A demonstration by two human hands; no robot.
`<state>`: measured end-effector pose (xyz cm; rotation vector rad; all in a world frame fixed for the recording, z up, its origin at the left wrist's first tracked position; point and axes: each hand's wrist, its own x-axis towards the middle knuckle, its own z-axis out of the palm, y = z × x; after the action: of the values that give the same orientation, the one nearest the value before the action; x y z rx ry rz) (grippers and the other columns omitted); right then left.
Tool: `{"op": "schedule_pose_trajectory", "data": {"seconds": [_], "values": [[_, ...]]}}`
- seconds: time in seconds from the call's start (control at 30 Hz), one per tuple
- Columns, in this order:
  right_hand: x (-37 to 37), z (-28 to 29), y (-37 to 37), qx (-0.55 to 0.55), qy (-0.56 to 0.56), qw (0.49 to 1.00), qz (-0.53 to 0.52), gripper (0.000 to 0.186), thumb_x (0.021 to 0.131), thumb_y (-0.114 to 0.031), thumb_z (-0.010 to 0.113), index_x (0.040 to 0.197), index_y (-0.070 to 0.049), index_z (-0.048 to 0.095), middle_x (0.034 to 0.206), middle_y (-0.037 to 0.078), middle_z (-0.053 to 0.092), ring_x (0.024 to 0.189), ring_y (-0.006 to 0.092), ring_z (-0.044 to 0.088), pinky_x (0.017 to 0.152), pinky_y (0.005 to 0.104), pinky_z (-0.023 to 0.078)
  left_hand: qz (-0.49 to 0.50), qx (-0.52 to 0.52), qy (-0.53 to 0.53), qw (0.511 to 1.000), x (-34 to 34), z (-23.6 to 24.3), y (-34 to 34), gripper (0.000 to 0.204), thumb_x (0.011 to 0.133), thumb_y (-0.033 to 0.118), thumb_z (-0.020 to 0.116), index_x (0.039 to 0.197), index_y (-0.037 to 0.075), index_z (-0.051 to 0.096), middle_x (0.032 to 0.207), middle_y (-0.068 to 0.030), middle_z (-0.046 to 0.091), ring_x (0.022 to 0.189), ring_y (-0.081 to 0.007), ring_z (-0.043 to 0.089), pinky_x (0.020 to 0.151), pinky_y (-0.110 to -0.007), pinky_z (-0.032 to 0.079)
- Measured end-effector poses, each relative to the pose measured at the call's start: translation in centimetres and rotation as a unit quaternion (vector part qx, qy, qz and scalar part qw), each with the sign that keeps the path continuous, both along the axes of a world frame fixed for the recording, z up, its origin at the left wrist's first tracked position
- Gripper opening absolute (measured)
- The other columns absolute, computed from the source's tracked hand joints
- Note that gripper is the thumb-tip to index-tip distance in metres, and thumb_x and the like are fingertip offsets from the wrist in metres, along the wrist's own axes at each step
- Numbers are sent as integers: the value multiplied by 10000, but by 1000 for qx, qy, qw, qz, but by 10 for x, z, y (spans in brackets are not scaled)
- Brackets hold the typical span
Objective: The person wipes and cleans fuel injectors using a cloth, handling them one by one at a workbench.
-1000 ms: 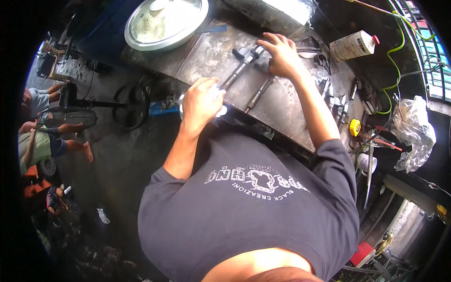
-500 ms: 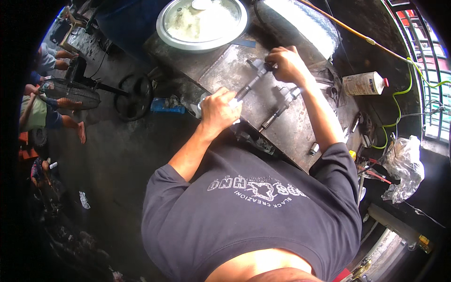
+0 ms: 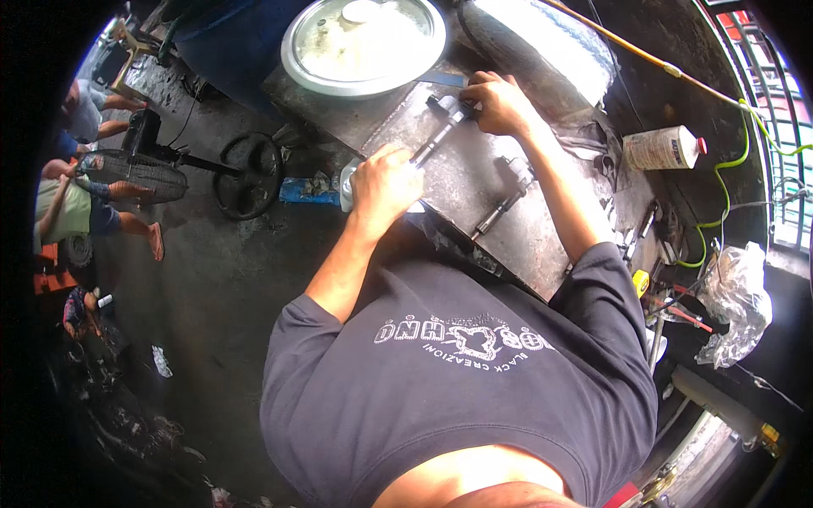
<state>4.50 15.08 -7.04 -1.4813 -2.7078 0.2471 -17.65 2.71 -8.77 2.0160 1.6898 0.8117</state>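
Stretched between my hands is a grey metal fuel injector point(image 3: 440, 140), slanting above the metal bench. My left hand point(image 3: 384, 188) is wrapped round its lower end, with a white rag point(image 3: 347, 184) showing on both sides of the fist. At the upper end, the fingers of my right hand point(image 3: 501, 103) close on the injector's dark head, which they partly hide. A second fuel injector point(image 3: 506, 196) lies on the bench below my right forearm, apart from both hands.
A round pan with a glass lid point(image 3: 364, 46) stands at the back of the metal bench point(image 3: 546, 245). To the right lie a white bottle with a red cap point(image 3: 662, 150) and a clear plastic bag point(image 3: 735, 300). At left are a pedestal fan point(image 3: 140, 173) and people.
Both hands have shifted slightly left with the injector, the right one also farther away. A small metal piece on the bench is now hidden by my right sleeve.
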Motion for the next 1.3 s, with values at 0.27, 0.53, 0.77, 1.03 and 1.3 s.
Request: {"op": "schedule_pose_trajectory", "data": {"seconds": [0.27, 0.53, 0.77, 1.03, 1.3], "values": [[53, 16, -108, -29, -56, 982, -176, 538, 667, -343, 692, 1135, -102, 579, 1235, 105, 511, 1185, 258, 445, 1030, 469, 241, -186, 95, -19, 978, 4, 20, -42, 235, 676, 274, 706, 651, 56, 621, 660, -66, 607, 615, -258, 579, 542, -356, 468], [34, 6, -115, -14, -62, 965, -254, 412, 682, -359, 671, 945, -42, 649, 1048, 119, 610, 1077, 239, 525, 1015, 459, 262, -138, -169, 9, 976, 67, 11, -76, 292, 727, 352, 684, 710, 64, 640, 705, -95, 612, 685, -296, 619, 604, -399, 492], [14, 21, -93, -2, -40, 972, -233, 316, 639, -372, 661, 741, -73, 680, 724, 116, 647, 818, 234, 615, 892, 398, 347, -108, -66, -35, 991, 58, -7, -79, 215, 738, 256, 659, 645, 74, 591, 663, -103, 600, 582, -311, 594, 516, -398, 465], [-12, 19, -50, -39, -52, 967, -248, 330, 626, -357, 627, 690, -37, 675, 700, 167, 644, 708, 284, 626, 817, 396, 339, -30, -55, -37, 997, 35, -6, -49, 206, 746, 266, 665, 721, 66, 624, 700, -126, 610, 630, -325, 604, 561, -406, 473], [-15, 13, -43, -55, -56, 964, -255, 254, 611, -267, 595, 677, -32, 667, 690, 179, 642, 679, 287, 632, 818, 397, 330, -25, -88, -38, 995, 30, 4, -45, 229, 739, 292, 672, 723, 67, 632, 698, -136, 615, 677, -346, 609, 597, -416, 483]]}}
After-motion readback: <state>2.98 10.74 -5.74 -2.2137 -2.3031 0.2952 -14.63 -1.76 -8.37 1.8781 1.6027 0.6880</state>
